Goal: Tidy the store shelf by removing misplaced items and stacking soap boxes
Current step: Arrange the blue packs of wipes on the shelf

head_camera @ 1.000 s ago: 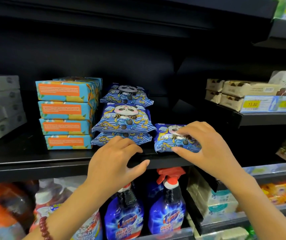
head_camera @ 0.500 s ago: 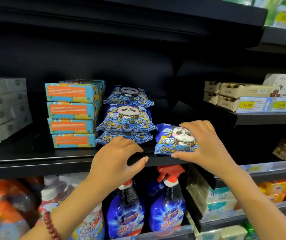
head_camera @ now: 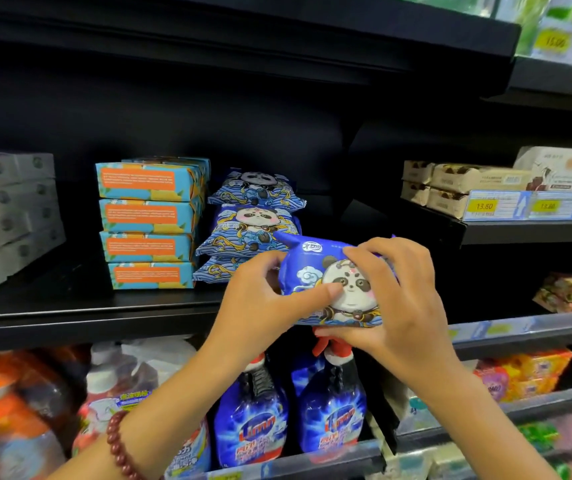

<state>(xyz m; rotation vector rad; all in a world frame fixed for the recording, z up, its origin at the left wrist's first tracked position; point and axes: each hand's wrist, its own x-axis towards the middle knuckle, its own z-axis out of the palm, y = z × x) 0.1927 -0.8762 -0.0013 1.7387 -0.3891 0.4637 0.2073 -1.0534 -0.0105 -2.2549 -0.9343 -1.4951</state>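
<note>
Four soap boxes [head_camera: 149, 223] already stand in one even column on the black shelf [head_camera: 87, 306], so the stacking step appears largely complete. Just beside the column, on its right, a pile of panda packs [head_camera: 253, 223] lies three high.

One further item, the held pack [head_camera: 333, 282], is clear of the shelf. It hangs in front of the shelf edge, above the spray bottles [head_camera: 253, 420] on the tier below.

- Left hand [head_camera: 256, 306]: grasps the pack's left end, thumb pressed on the printed face.
- Right hand [head_camera: 398, 299]: grasps the right end, fingers [head_camera: 374, 252] curled over the top edge, thumb under the bottom edge.

Whether this pack counts as misplaced or belongs on the pile cannot be told. Either way, placing it is probably the main step left. The grey boxes [head_camera: 7, 209] at far left sit stepped rather than flush and may also need squaring.

Appearance of the held pack: soft blue film wrapper, slightly puffed, with a cartoon panda, a white cloud motif and a small logo at upper left. It tilts, left end higher.
</note>
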